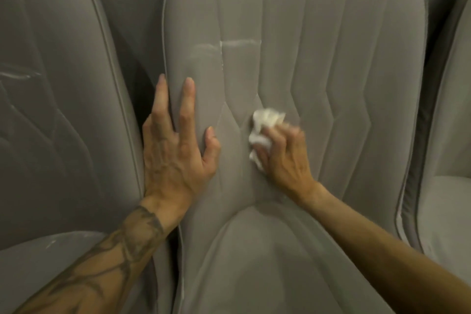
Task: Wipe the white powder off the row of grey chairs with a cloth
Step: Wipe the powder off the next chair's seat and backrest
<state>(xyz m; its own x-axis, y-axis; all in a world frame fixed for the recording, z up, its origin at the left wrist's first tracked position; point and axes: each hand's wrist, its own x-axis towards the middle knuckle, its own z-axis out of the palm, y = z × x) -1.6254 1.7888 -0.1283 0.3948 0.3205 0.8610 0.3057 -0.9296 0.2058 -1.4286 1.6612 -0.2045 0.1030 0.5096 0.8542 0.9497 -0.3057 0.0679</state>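
We are bunching the soft, light cloth (pixel 265 122) in our right hand (pixel 283 158) and pressing it low on the middle chair (pixel 331 58) back; a wadded grip seems best. Our left hand (pixel 178 150) is lying flat, fingers straight, on the chair's edge. Powder (pixel 237 43) is streaking above. Blur is smearing the right hand's outer edge.

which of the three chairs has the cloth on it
The middle chair: the right hand holds the white cloth against its backrest, and the left hand rests flat on its left edge. The left chair and right chair have none.
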